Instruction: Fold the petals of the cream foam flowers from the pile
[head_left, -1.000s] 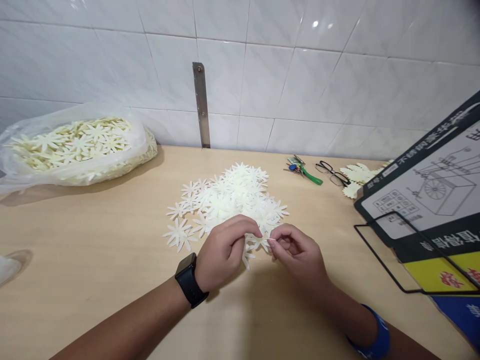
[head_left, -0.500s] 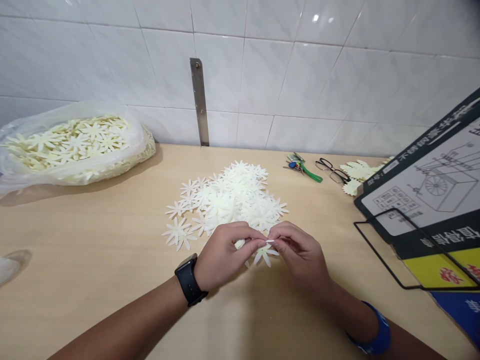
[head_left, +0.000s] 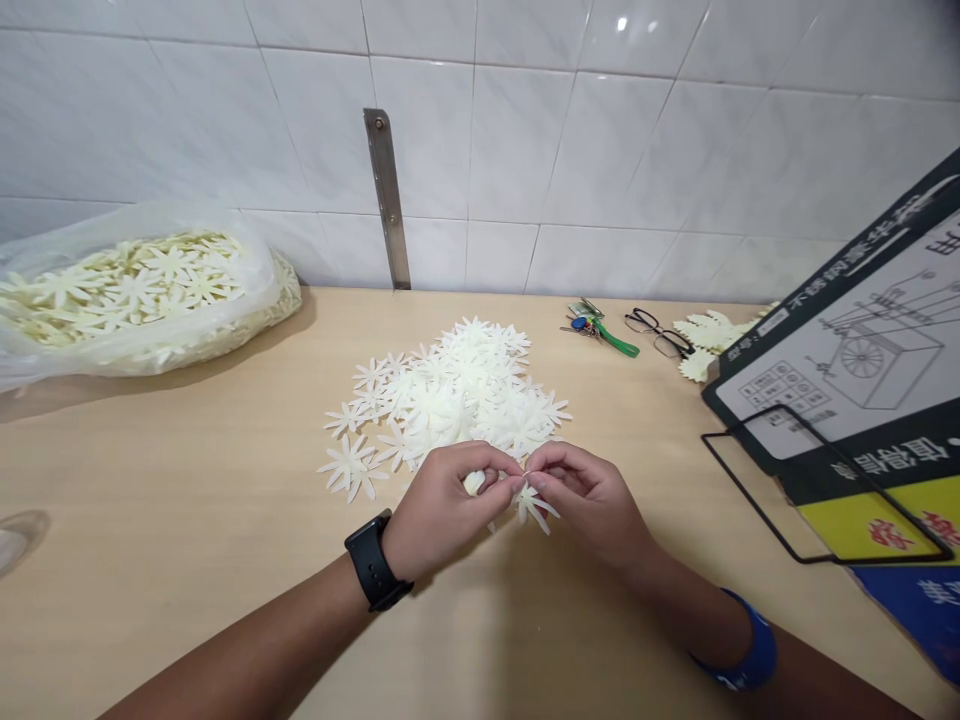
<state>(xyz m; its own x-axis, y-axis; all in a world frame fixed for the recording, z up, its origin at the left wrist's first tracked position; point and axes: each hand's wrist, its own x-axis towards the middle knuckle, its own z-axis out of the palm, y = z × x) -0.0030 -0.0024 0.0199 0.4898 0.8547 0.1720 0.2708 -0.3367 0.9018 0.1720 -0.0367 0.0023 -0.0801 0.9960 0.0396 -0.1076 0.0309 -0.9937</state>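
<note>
I watch remotely: left hand (head_left: 450, 500) and right hand (head_left: 596, 505) meet fingertip to fingertip, both pinching one pale flower cutout (head_left: 533, 511) between them | flower pile (head_left: 465, 390) just beyond, on the table (head_left: 255, 500) | keys (head_left: 585, 323), eyeglasses (head_left: 670, 344) farther right; filled plastic bag (head_left: 217, 338) farther left | tiled wall (head_left: 517, 150) behind

Forearms slant inward and forward, toward the table's (head_left: 217, 500) far edge. Left hand (head_left: 452, 503), right hand (head_left: 587, 500): thumbs and forefingers pinched, tips meeting; knuckles up, both backs showing. Right's other fingers curled under. Wrists well apart, elbows out of view.
</note>
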